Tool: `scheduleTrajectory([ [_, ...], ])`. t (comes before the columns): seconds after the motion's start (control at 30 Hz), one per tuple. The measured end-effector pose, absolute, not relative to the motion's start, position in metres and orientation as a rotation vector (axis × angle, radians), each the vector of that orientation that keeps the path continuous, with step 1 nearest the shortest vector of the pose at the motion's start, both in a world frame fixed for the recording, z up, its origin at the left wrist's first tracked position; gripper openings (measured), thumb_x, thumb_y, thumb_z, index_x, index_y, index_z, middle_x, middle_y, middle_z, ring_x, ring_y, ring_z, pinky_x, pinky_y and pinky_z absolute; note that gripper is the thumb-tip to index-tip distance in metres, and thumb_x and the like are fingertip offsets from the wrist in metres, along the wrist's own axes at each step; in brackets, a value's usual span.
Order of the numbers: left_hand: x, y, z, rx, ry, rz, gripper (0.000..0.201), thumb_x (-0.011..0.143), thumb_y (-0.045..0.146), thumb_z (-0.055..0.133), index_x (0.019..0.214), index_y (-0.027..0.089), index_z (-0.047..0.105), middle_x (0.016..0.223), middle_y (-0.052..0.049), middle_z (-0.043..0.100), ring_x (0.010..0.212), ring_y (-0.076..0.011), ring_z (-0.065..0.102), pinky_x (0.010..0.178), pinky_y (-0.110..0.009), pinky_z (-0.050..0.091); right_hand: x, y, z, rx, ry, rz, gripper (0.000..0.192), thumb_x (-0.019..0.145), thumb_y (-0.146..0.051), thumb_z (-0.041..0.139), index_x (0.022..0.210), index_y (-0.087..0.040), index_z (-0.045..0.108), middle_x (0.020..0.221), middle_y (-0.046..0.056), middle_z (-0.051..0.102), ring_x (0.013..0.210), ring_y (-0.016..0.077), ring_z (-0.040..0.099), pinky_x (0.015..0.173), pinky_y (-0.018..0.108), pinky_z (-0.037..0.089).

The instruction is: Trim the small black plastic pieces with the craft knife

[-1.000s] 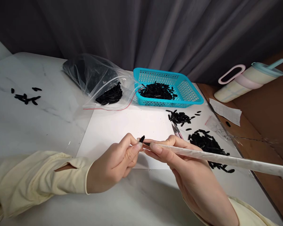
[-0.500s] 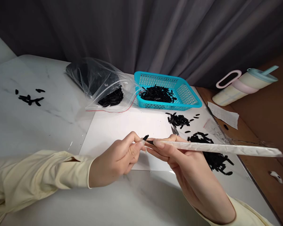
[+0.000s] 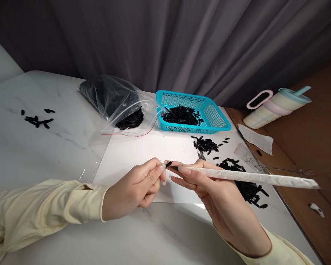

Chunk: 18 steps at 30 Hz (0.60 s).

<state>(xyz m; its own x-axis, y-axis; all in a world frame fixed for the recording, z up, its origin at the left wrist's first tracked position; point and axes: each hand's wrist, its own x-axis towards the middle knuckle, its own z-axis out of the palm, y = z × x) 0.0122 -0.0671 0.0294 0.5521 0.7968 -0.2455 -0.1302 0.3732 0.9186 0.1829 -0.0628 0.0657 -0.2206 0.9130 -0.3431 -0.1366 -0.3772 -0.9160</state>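
My left hand (image 3: 135,186) pinches a small black piece (image 3: 168,164) between thumb and forefinger above a white sheet (image 3: 143,154). My right hand (image 3: 209,191) grips a long white wrapped rod (image 3: 253,178) near its dark tip, which touches the black piece. The rod reaches out to the right, over a heap of black pieces (image 3: 245,184). A smaller heap (image 3: 206,144) lies farther back on the sheet.
A turquoise basket (image 3: 217,117) holds several black pieces. An open clear zip bag (image 3: 118,103) with more lies left of it. A few loose pieces (image 3: 37,119) lie far left on the marble table. A lidded tumbler (image 3: 276,106) and paper slip (image 3: 255,138) lie on brown board at right.
The rod's far end has swung up and back, and it now lies flatter. The black piece sits closer against the rod's tip. The view has tilted slightly.
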Motion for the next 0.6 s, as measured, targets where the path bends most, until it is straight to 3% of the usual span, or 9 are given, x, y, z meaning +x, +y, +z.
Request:
scheduleTrajectory([
  [0.2, 0.013, -0.065, 0.031, 1.009, 0.805, 0.680, 0.028, 0.094, 0.039, 0.028, 0.076, 0.019, 0.037, 0.051, 0.011, 0.018, 0.039, -0.0031, 0.015, 0.035, -0.014, 0.015, 0.182, -0.064, 0.064, -1.250, -1.026, 1.672, 0.022, 0.072, -0.026, 0.071, 0.057, -0.016, 0.058, 0.082, 0.003, 0.069, 0.107, 0.0236, 0.058, 0.088, 0.037, 0.052],
  [0.43, 0.011, -0.067, 0.027, 1.018, 0.813, 0.660, 0.028, 0.093, 0.039, 0.029, 0.076, 0.019, 0.037, 0.050, 0.011, 0.017, 0.038, -0.0029, 0.015, 0.035, -0.014, 0.014, 0.183, -0.063, 0.060, -1.266, -1.189, 1.580, 0.019, 0.073, -0.029, 0.071, 0.061, -0.018, 0.061, 0.083, 0.003, 0.071, 0.110, 0.0235, 0.056, 0.096, 0.039, 0.044],
  [0.6, 0.018, -0.030, 0.046, 1.301, 0.952, 0.708, 0.026, 0.093, 0.035, 0.029, 0.079, 0.018, 0.042, 0.049, 0.010, 0.024, 0.035, -0.0038, 0.023, 0.037, -0.017, 0.022, 0.196, -0.051, 0.053, -1.345, -1.335, 1.150, 0.014, 0.075, -0.032, 0.067, 0.075, -0.019, 0.069, 0.093, 0.006, 0.071, 0.098, 0.0244, 0.063, 0.083, 0.038, 0.051],
])
